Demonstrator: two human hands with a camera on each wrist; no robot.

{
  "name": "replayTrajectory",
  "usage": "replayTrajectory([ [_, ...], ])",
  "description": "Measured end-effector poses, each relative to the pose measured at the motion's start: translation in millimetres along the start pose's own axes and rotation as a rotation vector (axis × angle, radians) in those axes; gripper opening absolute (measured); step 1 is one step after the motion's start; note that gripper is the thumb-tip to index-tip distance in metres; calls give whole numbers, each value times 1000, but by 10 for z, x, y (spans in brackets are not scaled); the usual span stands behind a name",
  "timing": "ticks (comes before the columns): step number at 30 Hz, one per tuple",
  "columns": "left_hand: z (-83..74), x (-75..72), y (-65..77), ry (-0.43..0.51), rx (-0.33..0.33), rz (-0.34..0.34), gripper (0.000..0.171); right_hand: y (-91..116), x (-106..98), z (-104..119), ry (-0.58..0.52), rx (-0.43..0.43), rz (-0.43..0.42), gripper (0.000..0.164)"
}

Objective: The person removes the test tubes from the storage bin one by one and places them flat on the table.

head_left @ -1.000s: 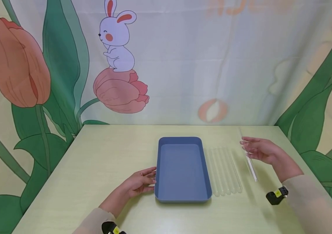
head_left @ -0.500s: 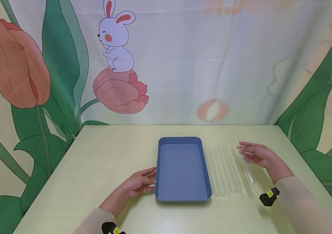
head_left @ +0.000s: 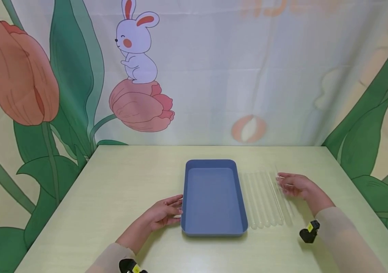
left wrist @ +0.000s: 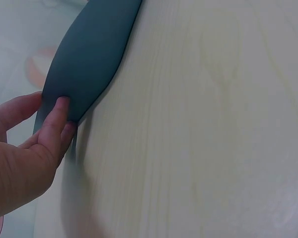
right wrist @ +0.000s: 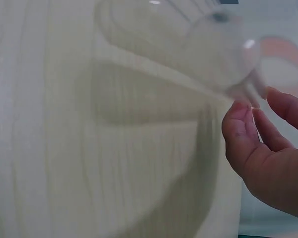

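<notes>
A blue rectangular tray (head_left: 214, 201) lies on the table. My left hand (head_left: 161, 214) rests its fingertips against the tray's left side; the left wrist view shows those fingers (left wrist: 54, 124) touching the outer wall. Right of the tray, several clear test tubes (head_left: 261, 201) lie side by side, rounded ends toward me. My right hand (head_left: 299, 187) pinches another clear test tube (head_left: 288, 214) just right of that row, roughly parallel to it. In the right wrist view, this tube (right wrist: 223, 54) is blurred and see-through between thumb and fingers, with its shadow on the table below.
The pale wood-grain table (head_left: 129, 170) extends to both sides of the tray. At its back edge hangs a curtain (head_left: 207, 94) printed with tulips and a rabbit. Black wrist cameras (head_left: 309, 231) sit at both sleeves.
My right hand has moved left and toward me, lowering the test tube close beside the row. The left hand and the tray have stayed in place.
</notes>
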State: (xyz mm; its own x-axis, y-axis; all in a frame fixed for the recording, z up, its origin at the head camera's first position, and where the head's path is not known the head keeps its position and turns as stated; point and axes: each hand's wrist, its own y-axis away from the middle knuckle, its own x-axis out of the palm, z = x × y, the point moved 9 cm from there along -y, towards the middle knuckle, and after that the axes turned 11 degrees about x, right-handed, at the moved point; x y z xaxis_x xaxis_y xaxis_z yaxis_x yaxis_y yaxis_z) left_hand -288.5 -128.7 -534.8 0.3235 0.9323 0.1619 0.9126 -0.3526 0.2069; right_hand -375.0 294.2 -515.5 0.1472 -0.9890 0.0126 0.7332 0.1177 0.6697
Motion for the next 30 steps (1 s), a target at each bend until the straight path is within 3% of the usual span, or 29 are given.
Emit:
replayTrajectory([
  [8, -18, 6, 10, -7, 5, 9, 69, -94, -5, -27, 56, 15, -72, 65],
  [15, -16, 11, 16, -14, 7, 14, 70, -165, 8, -30, 72, 6, -43, 59],
  [30, -30, 21, 26, -20, 1, 18, 70, -162, -5, -2, 139, -16, -121, 61],
])
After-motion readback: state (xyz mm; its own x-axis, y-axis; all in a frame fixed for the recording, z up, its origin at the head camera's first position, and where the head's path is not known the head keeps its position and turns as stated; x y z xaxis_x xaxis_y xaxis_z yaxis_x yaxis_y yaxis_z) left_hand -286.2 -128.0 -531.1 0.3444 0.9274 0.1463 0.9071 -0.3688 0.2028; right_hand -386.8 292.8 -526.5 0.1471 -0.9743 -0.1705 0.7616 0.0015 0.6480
